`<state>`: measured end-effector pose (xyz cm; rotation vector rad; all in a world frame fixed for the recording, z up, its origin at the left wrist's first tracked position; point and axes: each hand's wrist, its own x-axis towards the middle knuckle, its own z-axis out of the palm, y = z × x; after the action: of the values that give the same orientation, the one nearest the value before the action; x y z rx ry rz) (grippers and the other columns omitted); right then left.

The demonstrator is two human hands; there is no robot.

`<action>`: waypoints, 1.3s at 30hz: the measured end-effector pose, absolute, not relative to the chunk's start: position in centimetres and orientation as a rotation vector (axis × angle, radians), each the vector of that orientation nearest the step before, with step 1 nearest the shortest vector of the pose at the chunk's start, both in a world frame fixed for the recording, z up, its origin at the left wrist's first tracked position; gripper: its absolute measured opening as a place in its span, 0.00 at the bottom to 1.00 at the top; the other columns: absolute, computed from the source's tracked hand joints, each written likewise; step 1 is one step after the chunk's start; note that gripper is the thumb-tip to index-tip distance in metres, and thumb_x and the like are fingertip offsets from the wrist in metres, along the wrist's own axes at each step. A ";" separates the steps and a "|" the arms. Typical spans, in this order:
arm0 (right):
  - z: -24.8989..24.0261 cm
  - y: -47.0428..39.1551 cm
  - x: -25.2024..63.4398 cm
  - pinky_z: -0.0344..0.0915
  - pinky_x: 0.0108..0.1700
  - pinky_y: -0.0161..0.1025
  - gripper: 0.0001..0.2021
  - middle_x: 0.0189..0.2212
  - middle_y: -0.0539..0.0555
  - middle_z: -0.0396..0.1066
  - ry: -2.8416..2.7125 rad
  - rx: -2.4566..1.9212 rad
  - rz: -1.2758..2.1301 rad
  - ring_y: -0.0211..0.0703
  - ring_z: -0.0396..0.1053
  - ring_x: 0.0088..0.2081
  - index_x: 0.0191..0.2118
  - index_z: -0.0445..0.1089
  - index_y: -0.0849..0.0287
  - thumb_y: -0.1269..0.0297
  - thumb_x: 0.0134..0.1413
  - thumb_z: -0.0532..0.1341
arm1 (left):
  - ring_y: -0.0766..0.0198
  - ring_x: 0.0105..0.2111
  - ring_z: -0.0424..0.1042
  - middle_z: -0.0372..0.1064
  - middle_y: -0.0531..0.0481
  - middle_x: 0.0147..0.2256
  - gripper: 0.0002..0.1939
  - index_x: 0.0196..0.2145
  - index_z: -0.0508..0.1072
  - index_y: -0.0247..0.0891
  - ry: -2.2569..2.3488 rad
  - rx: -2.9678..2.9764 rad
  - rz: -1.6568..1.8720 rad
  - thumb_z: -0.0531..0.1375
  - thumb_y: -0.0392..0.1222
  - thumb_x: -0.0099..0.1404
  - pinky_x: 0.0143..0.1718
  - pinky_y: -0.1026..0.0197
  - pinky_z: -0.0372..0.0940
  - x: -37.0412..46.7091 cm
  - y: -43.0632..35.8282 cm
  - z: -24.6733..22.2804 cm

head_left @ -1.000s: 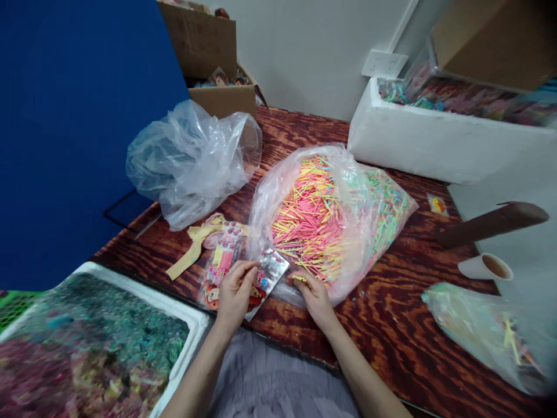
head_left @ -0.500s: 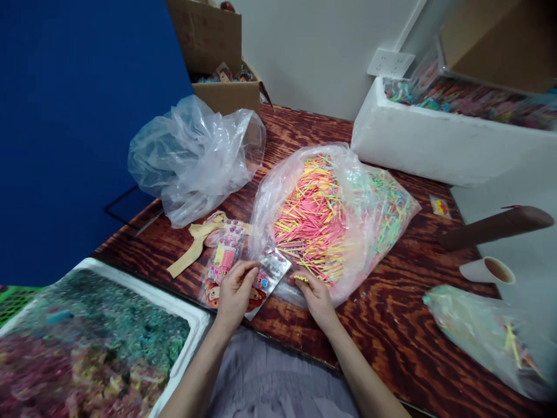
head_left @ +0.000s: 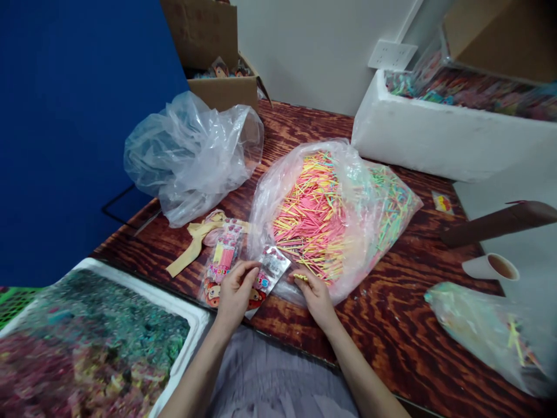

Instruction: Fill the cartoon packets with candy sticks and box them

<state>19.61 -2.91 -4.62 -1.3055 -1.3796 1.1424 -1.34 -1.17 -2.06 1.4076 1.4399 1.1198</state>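
My left hand (head_left: pixel 235 290) is closed, thumb against fingers, on a small printed plastic packet (head_left: pixel 275 268) with a silvery back and a cartoon face at its lower end. Just right of it, my right hand (head_left: pixel 317 295) pinches a small bunch of yellow sticks (head_left: pixel 300 277), their ends showing. Beyond both hands lies an open clear bag of thin pink and yellow sticks (head_left: pixel 307 206). Another printed packet (head_left: pixel 221 261), with pink and yellow sticks inside, lies on the table beside my left hand, partly hidden by it.
A crumpled clear bag (head_left: pixel 195 154) and a yellowish strip (head_left: pixel 191 251) lie left. A foam box (head_left: pixel 198 316) sits at front left. Rightward are a paper cup (head_left: pixel 478 267), a brown cylinder (head_left: pixel 491 225), a bag (head_left: pixel 465 316) and a white foam box (head_left: pixel 426 139).
The view has shifted slightly. Both hands keep nearly the same place and grip, with the packet in the left and the yellow sticks in the right.
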 end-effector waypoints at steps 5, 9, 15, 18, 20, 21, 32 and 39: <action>-4.7 -2.8 19.6 0.66 0.43 0.39 0.08 0.33 0.53 0.74 -1.395 -1.293 1.118 0.45 0.73 0.38 0.38 0.74 0.56 0.64 0.61 0.56 | 0.62 0.37 0.71 0.73 0.49 0.36 0.10 0.39 0.76 0.39 1.444 1.402 1.107 0.58 0.45 0.66 0.39 0.63 0.63 -1.3 -1.2 -2.1; -4.9 -2.8 19.6 0.66 0.42 0.39 0.08 0.33 0.53 0.74 -1.402 -1.285 1.112 0.45 0.72 0.37 0.38 0.73 0.56 0.63 0.62 0.56 | 0.62 0.38 0.71 0.73 0.49 0.36 0.10 0.39 0.76 0.39 1.447 1.399 1.090 0.57 0.45 0.66 0.40 0.62 0.63 -1.1 -1.2 -2.1; -5.0 -3.0 19.7 0.65 0.44 0.39 0.09 0.33 0.53 0.75 -1.413 -1.278 1.118 0.45 0.72 0.39 0.39 0.73 0.56 0.64 0.62 0.56 | 0.61 0.38 0.71 0.73 0.49 0.36 0.10 0.39 0.76 0.39 1.437 1.384 1.092 0.58 0.45 0.66 0.41 0.62 0.64 -1.0 -1.4 -2.2; -4.9 -3.0 19.7 0.66 0.43 0.39 0.08 0.33 0.53 0.75 -1.389 -1.280 1.136 0.45 0.73 0.39 0.39 0.73 0.56 0.63 0.62 0.56 | 0.61 0.38 0.72 0.73 0.49 0.36 0.10 0.39 0.76 0.38 1.444 1.375 1.089 0.58 0.45 0.65 0.41 0.62 0.64 -1.1 -1.5 -2.2; -4.9 -2.9 19.6 0.66 0.43 0.39 0.08 0.33 0.53 0.74 -1.374 -1.284 1.148 0.45 0.73 0.38 0.39 0.73 0.56 0.63 0.61 0.56 | 0.61 0.38 0.72 0.74 0.49 0.36 0.10 0.39 0.77 0.39 1.442 1.370 1.088 0.58 0.45 0.65 0.40 0.62 0.64 -1.1 -1.5 -2.3; -4.9 -3.0 19.5 0.66 0.43 0.39 0.08 0.33 0.53 0.74 -1.370 -1.287 1.152 0.45 0.73 0.38 0.39 0.73 0.56 0.63 0.61 0.56 | 0.61 0.38 0.72 0.74 0.49 0.37 0.10 0.39 0.77 0.39 1.440 1.367 1.090 0.58 0.45 0.65 0.40 0.62 0.64 -1.1 -1.6 -2.3; -2.3 -0.6 22.8 0.64 0.33 0.38 0.08 0.27 0.49 0.68 -1.369 -1.588 0.971 0.43 0.67 0.29 0.37 0.65 0.56 0.58 0.62 0.53 | 0.61 0.38 0.72 0.74 0.49 0.36 0.10 0.38 0.77 0.39 1.440 1.307 1.126 0.59 0.45 0.64 0.40 0.62 0.64 -1.5 -1.5 -2.1; -1.5 0.9 20.6 0.58 0.32 0.38 0.10 0.39 0.61 0.69 -2.293 -2.139 0.201 0.46 0.69 0.34 0.41 0.66 0.62 0.77 0.59 0.51 | 0.62 0.38 0.72 0.73 0.50 0.36 0.09 0.38 0.77 0.39 1.382 1.346 1.148 0.59 0.44 0.65 0.40 0.63 0.63 -1.1 -1.8 -1.8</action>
<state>20.65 0.88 -1.48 -2.1386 -2.2929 0.2014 -1.06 -1.77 -1.84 1.3464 1.3818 1.1479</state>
